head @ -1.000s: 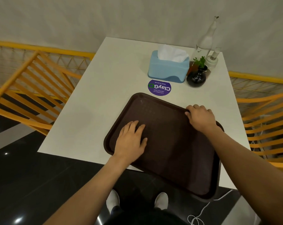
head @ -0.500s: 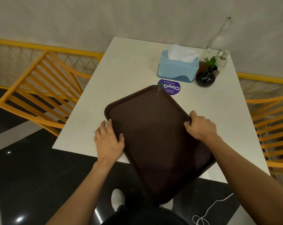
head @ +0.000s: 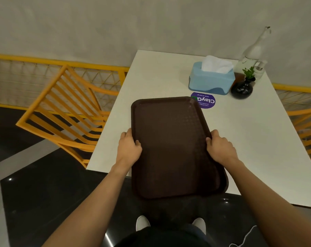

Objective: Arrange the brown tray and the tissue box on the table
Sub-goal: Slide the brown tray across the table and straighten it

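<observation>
A dark brown tray (head: 170,139) lies lengthwise on the white table (head: 161,77), its near end hanging over the front edge. My left hand (head: 128,148) grips its left long rim and my right hand (head: 219,148) grips its right long rim, thumbs on top. A light blue tissue box (head: 210,82) with white tissue sticking out stands at the far right of the table, beyond the tray's far corner and apart from it.
A purple round sticker (head: 205,101) lies partly under the tray's far right corner. A black vase with a small plant (head: 243,88) and a glass bottle (head: 253,50) stand right of the tissue box. Orange chairs (head: 65,111) flank the table on both sides.
The tray has turned clockwise from slanted to lengthwise and shifted to the left. My left hand moved from the tray's surface to its left rim; my right hand stayed on the right rim.
</observation>
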